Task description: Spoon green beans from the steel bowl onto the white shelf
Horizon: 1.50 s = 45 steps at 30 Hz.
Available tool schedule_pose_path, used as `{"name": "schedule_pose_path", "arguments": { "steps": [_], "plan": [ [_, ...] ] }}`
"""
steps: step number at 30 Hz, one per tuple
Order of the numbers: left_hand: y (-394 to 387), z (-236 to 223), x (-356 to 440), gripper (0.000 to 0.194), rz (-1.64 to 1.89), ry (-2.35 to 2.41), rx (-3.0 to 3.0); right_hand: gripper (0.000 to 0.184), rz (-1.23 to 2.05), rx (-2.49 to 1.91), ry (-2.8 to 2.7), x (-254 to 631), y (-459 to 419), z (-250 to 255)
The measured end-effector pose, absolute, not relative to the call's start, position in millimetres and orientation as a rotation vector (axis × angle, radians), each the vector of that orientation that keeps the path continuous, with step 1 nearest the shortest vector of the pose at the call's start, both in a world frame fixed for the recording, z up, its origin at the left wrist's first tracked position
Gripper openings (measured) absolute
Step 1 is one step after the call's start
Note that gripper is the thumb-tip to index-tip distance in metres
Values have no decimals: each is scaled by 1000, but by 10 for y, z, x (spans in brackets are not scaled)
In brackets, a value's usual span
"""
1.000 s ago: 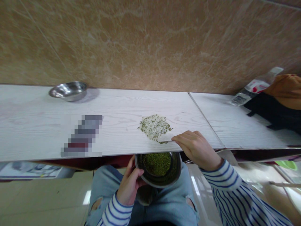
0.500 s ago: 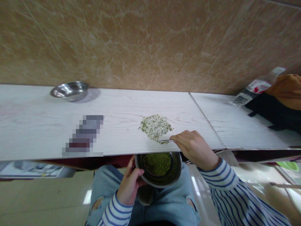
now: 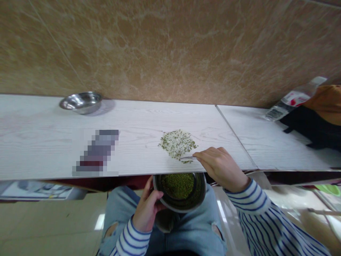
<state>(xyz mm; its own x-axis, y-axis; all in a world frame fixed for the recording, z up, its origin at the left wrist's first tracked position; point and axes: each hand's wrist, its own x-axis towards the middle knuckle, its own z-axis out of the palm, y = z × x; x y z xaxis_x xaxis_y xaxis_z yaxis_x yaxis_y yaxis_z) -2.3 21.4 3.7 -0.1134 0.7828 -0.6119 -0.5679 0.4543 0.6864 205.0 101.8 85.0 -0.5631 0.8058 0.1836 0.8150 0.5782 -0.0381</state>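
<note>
My left hand (image 3: pixel 147 206) grips the rim of a metal bowl (image 3: pixel 201 202), thumb over the edge and fingers beneath. Inside the bowl lie many green mung beans (image 3: pixel 179 186). It sits above my lap, partly under the table's front edge. In my right hand (image 3: pixel 220 165) is a thin metal tool (image 3: pixel 188 157); whether it is a spoon or something else, I cannot tell. Its tip touches the near side of a mixed pile of white rice and green beans (image 3: pixel 177 143) on the tabletop. A few beans (image 3: pixel 187 161) lie apart, just below the tool.
An empty steel bowl (image 3: pixel 81 103) stands at the back left of the white table (image 3: pixel 138 124). A pixelated dark item (image 3: pixel 98 149) lies nearer. At the right are a plastic bottle (image 3: pixel 290 99) and a black and orange item (image 3: pixel 319 113). A marbled wall (image 3: pixel 170 49) rises behind.
The view has shifted slightly, so the things on the table appear a little further right. Both hands keep their grips, and the tool's tip stays at the pile's near edge.
</note>
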Motion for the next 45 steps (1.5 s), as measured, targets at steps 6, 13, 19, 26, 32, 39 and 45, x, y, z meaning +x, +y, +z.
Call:
{"name": "schedule_pose_path", "arguments": {
  "steps": [6, 13, 19, 26, 32, 39, 45],
  "plan": [
    [218, 30, -26, 65, 1170, 1221, 214, 23, -60, -1349, -2636, 2019, 1027, 845],
    [219, 21, -52, 66, 1166, 1228, 211, 23, -31, -1351, -2636, 1994, 1028, 855],
    [219, 19, -68, 66, 1147, 1199, 220, 22, -7, -1336, -2655, 1985, 1030, 873],
    [218, -7, -67, 65, 1159, 1206, 228, 23, 0, -1293, -2646, 1967, 1043, 849],
    [223, -20, -65, 65, 1147, 1209, 231, 23, 47, -1258, -2658, 1974, 1034, 847],
    [253, -20, -9, 65, 1137, 1186, 233, 24, 92, -1240, -2677, 1996, 982, 862],
    [265, -7, 51, 62, 1131, 1166, 241, 25, 71, -1210, -2698, 1987, 871, 898]
  ]
}}
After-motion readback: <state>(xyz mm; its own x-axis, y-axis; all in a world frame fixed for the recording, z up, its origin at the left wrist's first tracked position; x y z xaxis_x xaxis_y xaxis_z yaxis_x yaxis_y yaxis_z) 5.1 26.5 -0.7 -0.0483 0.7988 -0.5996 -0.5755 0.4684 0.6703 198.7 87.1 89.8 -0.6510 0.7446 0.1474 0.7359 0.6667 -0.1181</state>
